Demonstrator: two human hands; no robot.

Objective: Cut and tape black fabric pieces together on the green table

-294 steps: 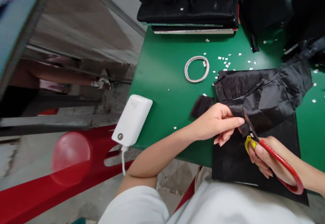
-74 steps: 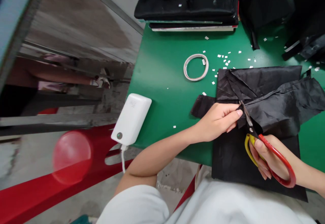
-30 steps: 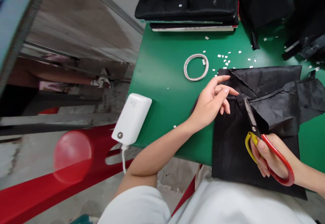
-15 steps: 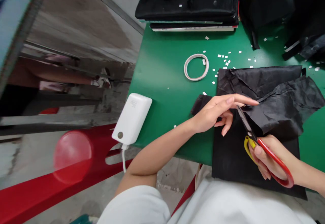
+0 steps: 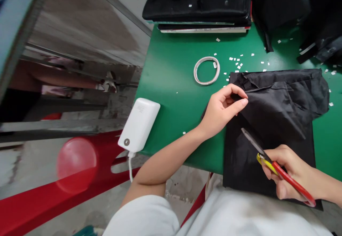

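My left hand [image 5: 223,108] pinches the left edge of a crumpled black fabric piece [image 5: 283,102] that lies on a flat black sheet [image 5: 240,161] at the near edge of the green table [image 5: 171,72]. My right hand [image 5: 290,170] grips red-and-yellow scissors [image 5: 269,159]. Their blades are closed and point up and left over the flat sheet, a little below the crumpled piece and not touching it.
A white tape ring [image 5: 206,70] lies left of the fabric among several small white scraps [image 5: 237,63]. A white power bank [image 5: 139,124] with a cable sits at the table's left corner. Stacked black fabric and boards [image 5: 197,4] fill the far edge. A red frame [image 5: 53,196] runs below.
The left hand went from spread fingers to a pinch on the fabric's left edge. The scissors drew back down and right, away from the crumpled piece, which now lies flatter.
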